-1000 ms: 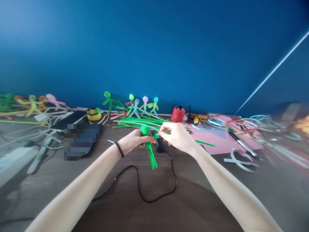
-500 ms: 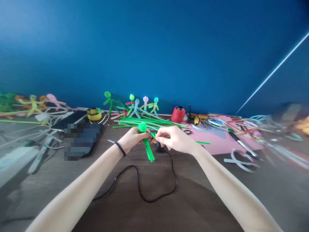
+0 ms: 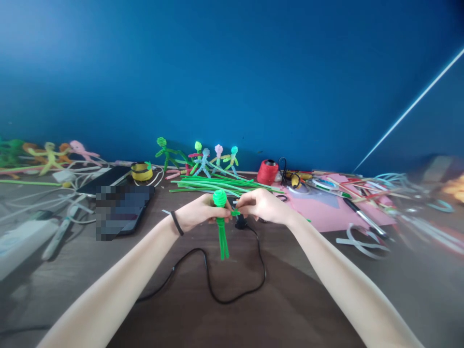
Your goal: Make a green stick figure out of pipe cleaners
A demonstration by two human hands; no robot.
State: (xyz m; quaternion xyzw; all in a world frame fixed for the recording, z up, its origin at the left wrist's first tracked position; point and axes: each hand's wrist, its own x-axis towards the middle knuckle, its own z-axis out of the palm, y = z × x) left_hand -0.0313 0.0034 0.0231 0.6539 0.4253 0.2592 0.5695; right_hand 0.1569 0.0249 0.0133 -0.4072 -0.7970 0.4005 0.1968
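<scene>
Left of the frame's centre, the left hand (image 3: 197, 211) pinches, between thumb and fingers, a bright green, round-headed pipe-cleaner figure (image 3: 221, 227), mid-frame; likely light, soft and bendable, it seems best held below the head. Just right, the right hand (image 3: 264, 205) fingertip-pinches a short green fuzzy strand (image 3: 235, 212).

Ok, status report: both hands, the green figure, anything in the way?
Left hand gripping green pipe-cleaner figure, head up, loose ends hanging down. Right hand pinching green pipe cleaner beside it. Black cable looped below, not blocking either hand.
</scene>
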